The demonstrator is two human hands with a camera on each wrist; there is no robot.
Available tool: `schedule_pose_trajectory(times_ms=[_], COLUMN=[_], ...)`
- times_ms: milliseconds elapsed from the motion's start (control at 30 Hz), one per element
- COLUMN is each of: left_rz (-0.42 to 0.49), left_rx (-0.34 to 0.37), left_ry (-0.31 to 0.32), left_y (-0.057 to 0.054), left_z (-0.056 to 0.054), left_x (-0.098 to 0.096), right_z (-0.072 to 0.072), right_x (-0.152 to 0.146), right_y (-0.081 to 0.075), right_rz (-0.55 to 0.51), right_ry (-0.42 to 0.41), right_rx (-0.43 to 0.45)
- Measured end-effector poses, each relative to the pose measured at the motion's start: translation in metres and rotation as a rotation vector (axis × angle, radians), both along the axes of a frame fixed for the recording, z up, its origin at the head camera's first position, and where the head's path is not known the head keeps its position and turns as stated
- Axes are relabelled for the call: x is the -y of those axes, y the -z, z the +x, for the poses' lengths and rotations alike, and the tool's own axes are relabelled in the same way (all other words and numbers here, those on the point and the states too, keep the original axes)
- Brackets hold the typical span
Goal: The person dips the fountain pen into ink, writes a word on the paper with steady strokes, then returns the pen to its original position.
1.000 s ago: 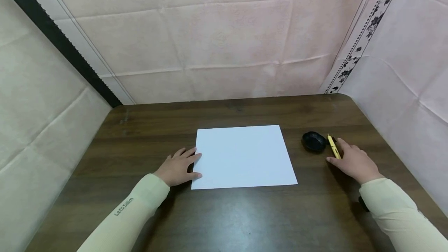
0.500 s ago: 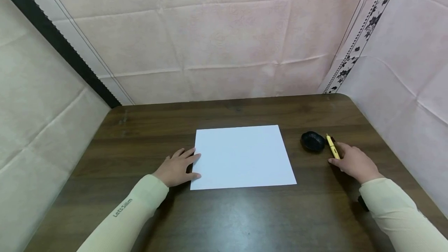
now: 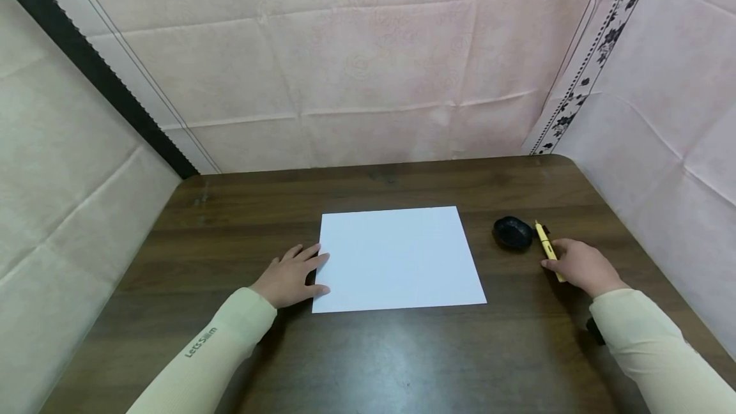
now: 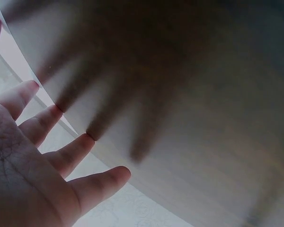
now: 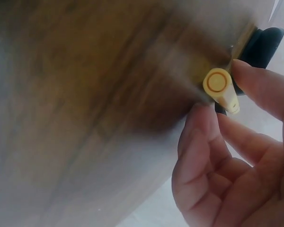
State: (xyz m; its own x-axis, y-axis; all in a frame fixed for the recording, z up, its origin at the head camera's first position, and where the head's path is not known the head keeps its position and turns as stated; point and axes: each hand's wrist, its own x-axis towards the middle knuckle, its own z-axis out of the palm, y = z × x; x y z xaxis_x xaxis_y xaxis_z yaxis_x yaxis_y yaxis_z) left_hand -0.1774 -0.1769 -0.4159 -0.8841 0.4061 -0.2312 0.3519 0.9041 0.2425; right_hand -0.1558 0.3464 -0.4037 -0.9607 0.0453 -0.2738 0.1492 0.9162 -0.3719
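Yellow pen (image 3: pixel 544 239) in the right hand (image 3: pixel 586 268), on the right side of the table (image 3: pixel 402 350), its far end pointing away from the person.

Nearest are the two pale sleeves (image 3: pixel 209 345), reaching in from left and right over the table's near part. Beyond the left cuff, the left hand (image 3: pixel 287 278) lies with fingers spread wide, its thumb and forefinger tips over the left edge of the white paper (image 3: pixel 399 257). That sheet lies flat near the middle and bears no mark that shows.

Across on the right, the thumb and fingers of the right hand stand narrow, pinching the near part of the pen. Whether the pen is off the wood I cannot tell. Just left of its far end sits a small black dish (image 3: pixel 513 233). Farthest back hangs a pale creased cloth (image 3: pixel 368 82) behind the table's far edge.

The step in hand looks like taking up the pen while the left hand steadies the sheet. The next move probably calls for a firm pinch and a lift clear of the dish, with the left hand kept on the paper.
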Motion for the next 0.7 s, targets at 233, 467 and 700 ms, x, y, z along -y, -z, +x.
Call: schedule_pose_trajectory(times_ms=[233, 467, 700], left_rz=[0.002, -0.003, 0.003], left_rx=[-0.003, 0.002, 0.002], left_ry=[0.003, 0.004, 0.004], left_y=[0.0011, 0.0017, 0.0009], left_z=[-0.0004, -0.0011, -0.0008], left_x=[0.0021, 0.0004, 0.0003], right_z=[-0.0041, -0.0043, -0.0027], right_x=[-0.0016, -0.0045, -0.0039], right_y=[0.0018, 0.0029, 0.0009], right_rz=[-0.004, -0.018, -0.041], right_ry=[-0.005, 0.028, 0.034], right_rx=[-0.020, -0.012, -0.015])
